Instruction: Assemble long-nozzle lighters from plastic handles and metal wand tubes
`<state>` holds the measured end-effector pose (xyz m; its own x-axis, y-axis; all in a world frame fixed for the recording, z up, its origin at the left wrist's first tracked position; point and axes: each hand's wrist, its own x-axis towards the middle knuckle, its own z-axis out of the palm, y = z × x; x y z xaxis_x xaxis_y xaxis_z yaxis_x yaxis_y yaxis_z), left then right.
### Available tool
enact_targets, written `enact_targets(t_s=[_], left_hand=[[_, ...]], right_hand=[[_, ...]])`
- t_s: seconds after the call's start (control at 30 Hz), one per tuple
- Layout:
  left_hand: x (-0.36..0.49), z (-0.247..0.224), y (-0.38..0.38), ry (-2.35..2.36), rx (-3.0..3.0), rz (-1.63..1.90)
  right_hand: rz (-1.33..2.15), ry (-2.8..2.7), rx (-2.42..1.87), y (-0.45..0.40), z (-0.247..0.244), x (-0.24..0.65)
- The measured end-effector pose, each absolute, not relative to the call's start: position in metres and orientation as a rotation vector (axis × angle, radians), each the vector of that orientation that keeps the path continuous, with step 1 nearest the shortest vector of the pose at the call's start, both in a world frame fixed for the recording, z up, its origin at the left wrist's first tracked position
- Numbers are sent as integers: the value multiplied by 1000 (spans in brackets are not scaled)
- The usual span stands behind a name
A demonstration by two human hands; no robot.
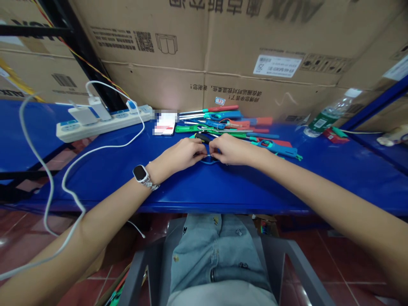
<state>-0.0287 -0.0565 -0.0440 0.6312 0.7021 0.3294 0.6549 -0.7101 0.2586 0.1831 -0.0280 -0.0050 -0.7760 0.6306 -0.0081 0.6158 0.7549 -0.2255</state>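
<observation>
My left hand [190, 154] and my right hand [228, 148] meet over the blue table [255, 182], fingertips close together and pinched. Between them runs a thin, pale piece, too small to name. Just below the fingertips shows a thin blue loop or edge [208, 161], mostly covered by the hands. A tool with a black and yellow handle [204, 137] lies right behind the fingers. Beyond it is a pile of long-necked lighters [223, 114] in red, blue and green; a blue one [277, 148] lies beside my right forearm.
A phone [165, 124] lies left of the pile. Farther left, a white power strip [105, 123] holds chargers, and a white cable [79, 204] hangs across my left forearm. A plastic bottle [328, 114] and a small red box [334, 135] stand at right. A large carton [223, 51] backs the table.
</observation>
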Motion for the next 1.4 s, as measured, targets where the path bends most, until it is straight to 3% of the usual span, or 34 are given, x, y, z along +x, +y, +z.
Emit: enact_targets(t_s=[0.1, 0.43, 1.4], left_hand=[[-26, -45, -56, 1160, 2730, 638], [-23, -38, -50, 1226, 2456, 637], [-41, -37, -58, 1038, 2844, 454]], right_hand=[[347, -2848, -1059, -31, -5, 182], [899, -2712, -1239, -26, 3, 182], [1017, -2536, -1250, -29, -4, 181]])
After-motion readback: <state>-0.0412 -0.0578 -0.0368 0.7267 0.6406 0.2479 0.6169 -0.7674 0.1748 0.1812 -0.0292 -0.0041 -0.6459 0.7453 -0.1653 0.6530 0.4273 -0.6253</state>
